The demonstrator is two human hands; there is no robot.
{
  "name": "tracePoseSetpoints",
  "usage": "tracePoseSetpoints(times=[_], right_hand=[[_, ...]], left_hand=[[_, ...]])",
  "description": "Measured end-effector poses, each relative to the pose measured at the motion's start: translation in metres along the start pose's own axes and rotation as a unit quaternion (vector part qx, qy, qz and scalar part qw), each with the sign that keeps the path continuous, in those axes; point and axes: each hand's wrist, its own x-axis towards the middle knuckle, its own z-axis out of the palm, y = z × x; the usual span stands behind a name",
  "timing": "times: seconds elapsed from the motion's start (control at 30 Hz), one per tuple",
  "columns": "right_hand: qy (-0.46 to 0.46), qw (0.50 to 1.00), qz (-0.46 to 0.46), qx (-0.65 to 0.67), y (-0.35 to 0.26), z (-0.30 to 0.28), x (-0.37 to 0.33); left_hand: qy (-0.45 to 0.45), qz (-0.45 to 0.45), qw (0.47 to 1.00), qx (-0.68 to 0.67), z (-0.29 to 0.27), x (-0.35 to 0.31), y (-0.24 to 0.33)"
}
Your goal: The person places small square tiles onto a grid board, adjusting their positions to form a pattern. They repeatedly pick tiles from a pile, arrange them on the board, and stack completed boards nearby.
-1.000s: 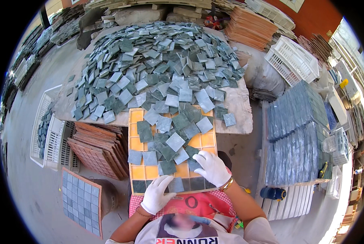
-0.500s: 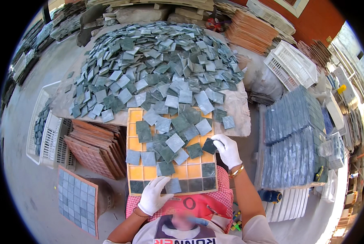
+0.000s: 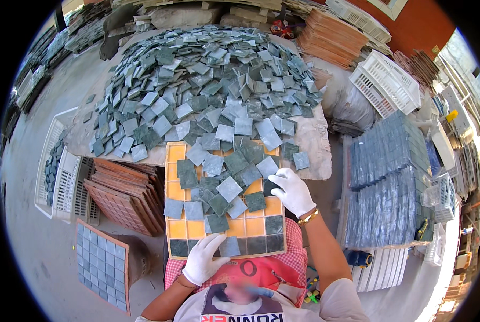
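An orange grid tray lies across my lap, its far end against the worktable. Dark stone tiles fill much of its nearest row, and loose grey-green tiles are heaped over its middle and far part. In a white glove, my right hand is closed at the tray's right side, fingertips on a dark green tile in the right-hand column. My gloved left hand rests on the near edge with thumb and fingers apart, beside a blue-grey tile lying slightly askew.
A big pile of stone tiles covers the worktable. Left stand white crates, stacked reddish trays and a tile-filled tray. Wrapped tile stacks stand right, below a white crate.
My right hand has moved slightly left and away from me, bringing the dark green tile into the right-hand column. My left hand has barely moved.
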Motion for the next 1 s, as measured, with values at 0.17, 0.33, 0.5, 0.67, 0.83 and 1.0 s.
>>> tracePoseSetpoints(times=[0.17,0.33,0.5,0.67,0.83,1.0], right_hand=[[-0.062,0.996,-0.045,-0.049,-0.001,-0.013,-0.003],[-0.068,0.993,-0.044,-0.090,-0.013,-0.018,0.006],[-0.157,0.979,-0.117,-0.054,-0.036,0.001,-0.001],[-0.177,0.979,-0.074,-0.069,-0.048,0.003,0.001],[-0.185,0.979,-0.068,-0.050,-0.066,0.004,-0.042],[-0.119,0.990,-0.073,0.035,-0.065,0.011,-0.061]], left_hand=[[-0.008,0.010,1.000,-0.007,0.005,0.003,0.002],[-0.012,0.022,1.000,0.004,0.008,0.008,0.010],[0.002,0.046,0.999,0.025,0.006,0.006,0.009],[0.006,0.026,1.000,0.015,0.000,0.001,0.008],[0.021,0.009,1.000,-0.001,-0.002,0.001,0.001],[0.023,-0.004,1.000,-0.009,-0.001,0.002,-0.003]])
